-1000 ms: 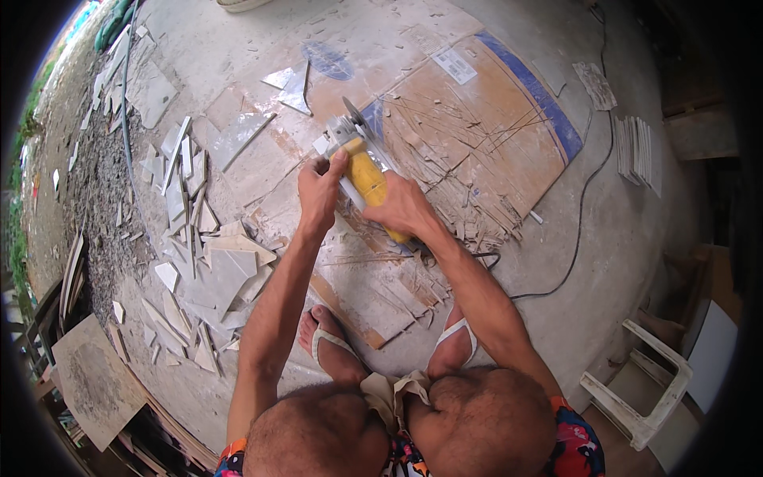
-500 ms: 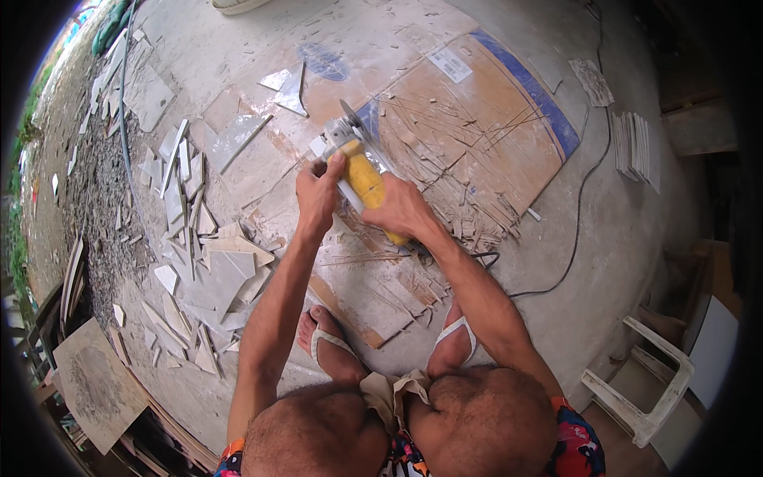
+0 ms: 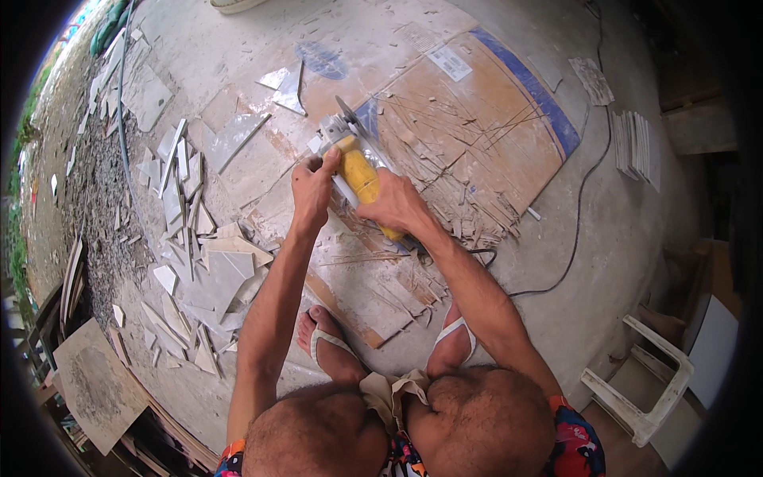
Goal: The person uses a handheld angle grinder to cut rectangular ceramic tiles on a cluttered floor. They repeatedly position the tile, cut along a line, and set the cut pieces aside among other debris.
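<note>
Shifting slightly left: yellow-and-metal angle grinder. Right hand clasping its body; left hand curled beside its head, fingers' hold unclear. Handling apparently unbroken.

There is one left hand and one right hand, one angle grinder with one disc, two feet in two flip-flops, one white stool, one white label, one blue hose, and tile shards too many to count.

The angle grinder is over the cardboard, tile shards to its left, stacked strips to its right.
</note>
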Tool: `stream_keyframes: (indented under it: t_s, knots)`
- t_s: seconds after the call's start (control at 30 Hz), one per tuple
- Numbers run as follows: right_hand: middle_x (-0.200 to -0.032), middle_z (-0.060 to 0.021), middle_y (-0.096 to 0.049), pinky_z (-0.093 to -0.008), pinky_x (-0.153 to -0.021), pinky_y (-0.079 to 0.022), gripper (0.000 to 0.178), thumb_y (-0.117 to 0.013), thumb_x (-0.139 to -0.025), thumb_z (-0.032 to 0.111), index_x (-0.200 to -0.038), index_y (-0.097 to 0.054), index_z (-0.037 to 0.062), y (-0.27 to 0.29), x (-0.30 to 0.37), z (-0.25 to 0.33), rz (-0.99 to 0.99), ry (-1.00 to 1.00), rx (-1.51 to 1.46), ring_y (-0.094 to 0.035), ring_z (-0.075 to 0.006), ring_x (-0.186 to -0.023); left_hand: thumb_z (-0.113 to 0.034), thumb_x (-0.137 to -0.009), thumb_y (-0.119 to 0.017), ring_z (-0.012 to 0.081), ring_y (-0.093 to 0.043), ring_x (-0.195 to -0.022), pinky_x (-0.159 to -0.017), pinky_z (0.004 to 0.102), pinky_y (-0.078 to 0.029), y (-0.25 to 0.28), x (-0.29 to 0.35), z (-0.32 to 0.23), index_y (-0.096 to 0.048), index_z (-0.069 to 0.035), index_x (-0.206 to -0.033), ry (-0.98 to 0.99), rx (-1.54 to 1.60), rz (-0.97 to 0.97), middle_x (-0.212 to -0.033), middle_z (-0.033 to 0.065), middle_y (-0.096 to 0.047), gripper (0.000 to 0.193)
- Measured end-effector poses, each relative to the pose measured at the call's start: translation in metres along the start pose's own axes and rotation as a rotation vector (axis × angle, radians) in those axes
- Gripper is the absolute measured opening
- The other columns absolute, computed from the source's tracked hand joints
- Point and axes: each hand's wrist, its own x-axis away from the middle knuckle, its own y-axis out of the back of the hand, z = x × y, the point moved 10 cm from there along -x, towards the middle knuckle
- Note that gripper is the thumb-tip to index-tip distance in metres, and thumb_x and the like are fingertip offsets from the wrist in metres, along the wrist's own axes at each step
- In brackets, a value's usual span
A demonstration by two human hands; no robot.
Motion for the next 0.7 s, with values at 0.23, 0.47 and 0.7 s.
stream_keyframes:
  t_s: [0.23,0.47,0.7]
  knots:
    - [-0.108,-0.0361,-0.072,-0.0499,-0.088,-0.059,0.074,-0.083,-0.067,0.039,-0.116,-0.064,-0.0133,0.0,-0.002,-0.001,-0.011,0.008,0.004,-0.073,-0.048,-0.102,-0.047,-0.097,-0.082,0.0149,-0.061,-0.08,-0.072,0.0318,-0.05,-0.001,-0.002,0.001,-0.075,0.01,-0.108,-0.007,0.029,0.01,-0.093,0.0094,-0.072,0.058]
    - [-0.109,-0.0383,-0.073,-0.051,-0.091,-0.061,0.077,-0.084,-0.069,0.04,-0.121,-0.062,-0.0133,-0.002,0.004,-0.006,0.013,-0.009,0.016,-0.074,-0.0497,-0.105,-0.044,-0.098,-0.081,0.0135,-0.061,-0.08,-0.07,0.0311,-0.05,-0.003,0.0,0.004,-0.076,0.01,-0.108,-0.015,0.029,0.032,-0.093,0.0087,-0.073,0.055]
    - [-0.11,-0.0372,-0.073,-0.0521,-0.091,-0.06,0.076,-0.084,-0.07,0.04,-0.12,-0.061,-0.0125,-0.002,0.015,-0.014,-0.012,0.022,0.011,-0.073,-0.0513,-0.105,-0.041,-0.099,-0.08,0.0127,-0.064,-0.084,-0.075,0.0302,-0.052,-0.009,0.02,0.003,-0.075,0.01,-0.114,-0.011,0.041,0.047,-0.098,0.0094,-0.075,0.053]
